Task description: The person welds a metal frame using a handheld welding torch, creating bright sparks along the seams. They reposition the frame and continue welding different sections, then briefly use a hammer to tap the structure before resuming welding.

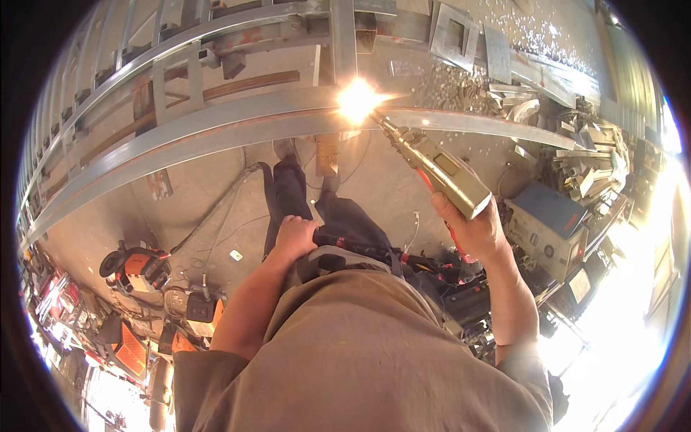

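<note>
A bare concrete floor (pixel 209 209) in a cluttered metal workshop runs under a long frame of grey steel bars (pixel 216 129), which curves across the view ahead of both hands. The welding torch (pixel 432 164), a tan boxy handle with a slim nozzle, is gripped in the right hand (pixel 471 227), fingers wrapped round its rear end; its tip meets the steel bar up and to the left of that hand, where a white-yellow flare (pixel 358 99) hides the joint itself. The left hand (pixel 295 236) rests closed on the person's thigh, low and left of the torch; whether it holds anything cannot be told. Dark trousers and shoes stand between the hands and the frame. Right of the right hand sits a blue machine box (pixel 547 227) among stacked metal offcuts (pixel 583 155). Left of the left hand lie an orange and black power tool (pixel 137 268) and cables, with open floor between. The right edge is washed out by glare.
</note>
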### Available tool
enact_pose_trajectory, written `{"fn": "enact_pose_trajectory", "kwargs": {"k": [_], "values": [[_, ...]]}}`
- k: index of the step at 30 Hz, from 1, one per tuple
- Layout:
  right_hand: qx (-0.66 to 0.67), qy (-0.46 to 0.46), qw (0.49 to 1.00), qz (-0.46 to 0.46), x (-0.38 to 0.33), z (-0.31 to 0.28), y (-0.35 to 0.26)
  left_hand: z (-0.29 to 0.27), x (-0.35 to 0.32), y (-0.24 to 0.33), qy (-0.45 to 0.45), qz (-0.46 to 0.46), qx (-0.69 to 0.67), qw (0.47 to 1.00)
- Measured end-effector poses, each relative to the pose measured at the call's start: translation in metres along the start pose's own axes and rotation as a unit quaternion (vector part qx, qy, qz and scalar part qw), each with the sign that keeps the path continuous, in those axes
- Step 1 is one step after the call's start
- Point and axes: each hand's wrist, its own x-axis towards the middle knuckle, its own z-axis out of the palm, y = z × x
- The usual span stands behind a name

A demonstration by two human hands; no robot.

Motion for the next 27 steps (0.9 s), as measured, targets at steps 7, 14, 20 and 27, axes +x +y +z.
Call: {"fn": "enact_pose_trajectory", "kwargs": {"k": [7,14,20,27], "values": [[0.047,0.04,0.997,-0.037,-0.001,-0.001,-0.005,0.006,0.0,-0.008,0.011,0.01,-0.01,1.0],[0.011,0.031,0.999,-0.042,0.013,0.009,-0.01,0.006,0.0,-0.011,0.012,0.01,-0.01,1.0],[-0.009,0.052,0.993,-0.102,0.02,0.016,-0.011,0.005,0.001,-0.012,0.004,0.004,-0.008,1.0],[0.005,0.054,0.994,-0.097,0.024,0.017,-0.011,0.004,0.003,-0.013,0.005,0.002,-0.005,1.0]]}}
